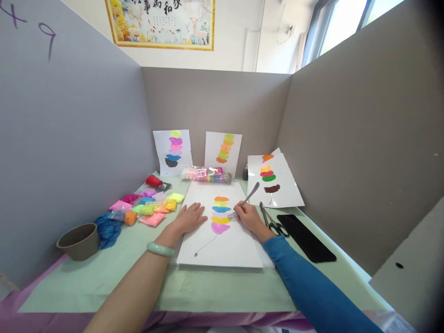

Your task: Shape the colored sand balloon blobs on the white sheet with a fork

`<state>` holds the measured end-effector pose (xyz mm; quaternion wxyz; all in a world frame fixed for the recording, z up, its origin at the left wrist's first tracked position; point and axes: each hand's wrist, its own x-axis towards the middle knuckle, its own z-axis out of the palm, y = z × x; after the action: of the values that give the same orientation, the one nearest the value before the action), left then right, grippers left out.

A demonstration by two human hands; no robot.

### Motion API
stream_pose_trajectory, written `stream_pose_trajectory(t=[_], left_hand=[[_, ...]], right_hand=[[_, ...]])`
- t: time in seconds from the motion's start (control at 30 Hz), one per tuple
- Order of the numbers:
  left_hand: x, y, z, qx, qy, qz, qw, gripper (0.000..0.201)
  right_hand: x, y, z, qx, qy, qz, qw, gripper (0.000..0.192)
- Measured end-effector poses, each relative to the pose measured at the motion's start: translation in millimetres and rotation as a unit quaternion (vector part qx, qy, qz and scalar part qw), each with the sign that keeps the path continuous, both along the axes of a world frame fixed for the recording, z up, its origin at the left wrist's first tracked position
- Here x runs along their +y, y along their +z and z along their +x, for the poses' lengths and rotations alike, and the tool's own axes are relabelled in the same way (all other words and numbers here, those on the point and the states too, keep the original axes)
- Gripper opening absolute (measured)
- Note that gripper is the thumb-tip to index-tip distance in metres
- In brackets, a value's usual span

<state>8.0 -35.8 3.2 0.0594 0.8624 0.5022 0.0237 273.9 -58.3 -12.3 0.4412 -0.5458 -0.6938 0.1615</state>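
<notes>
Bright daylight via window (350, 23), edges warped

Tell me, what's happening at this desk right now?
A person sits at a partitioned table. The right hand holds a fork with its prongs against the stack of coloured patches on a white sheet. The left hand lies flat on that sheet. Small clay packets lie to the left, near a blue cloth and a bowl. Scissors lie right of the sheet. Three similar sheets stand or lie behind.
</notes>
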Motion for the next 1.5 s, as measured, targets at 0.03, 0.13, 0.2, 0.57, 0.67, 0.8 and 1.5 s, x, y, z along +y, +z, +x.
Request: stream_pose_trajectory(t=[0.03, 0.13, 0.2, 0.57, 0.67, 0.8, 1.5], left_hand=[[0.4, -0.5, 0.0, 0.0, 0.0, 0.0, 1.0, 0.058], [1.0, -2.1, 0.3, -0.001, 0.001, 0.005, 1.0, 0.058], [0.7, -2.7, 1.0, 0.001, 0.004, 0.009, 1.0, 0.058], [-2.7, -0.1, 7.3, 0.018, 0.049, 0.012, 0.999, 0.058], [-0.9, -1.1, 6.9, 0.021, 0.048, 0.015, 0.998, 0.058], [0.7, -1.7, 5.7, 0.021, 0.039, 0.002, 0.999, 0.06], [-4.3, 4.3, 8.7, 0.038, 0.045, -0.012, 0.998, 0.062]], right_hand=[[-0.6, 0.4, -0.3, -0.01, -0.005, 0.006, 1.0, 0.024], [-3.0, 2.1, -1.7, -0.035, -0.025, 0.03, 0.999, 0.026], [-4.6, 3.4, -3.1, -0.038, -0.036, 0.048, 0.997, 0.027], [0.8, 0.6, -2.6, 0.048, -0.031, -0.027, 0.998, 0.024], [1.8, 0.0, -2.7, 0.044, -0.037, -0.027, 0.998, 0.025], [2.8, -1.1, -3.0, 0.046, -0.019, -0.037, 0.998, 0.025], [2.9, 4.9, -7.0, -0.085, -0.082, -0.069, 0.991, 0.024]])
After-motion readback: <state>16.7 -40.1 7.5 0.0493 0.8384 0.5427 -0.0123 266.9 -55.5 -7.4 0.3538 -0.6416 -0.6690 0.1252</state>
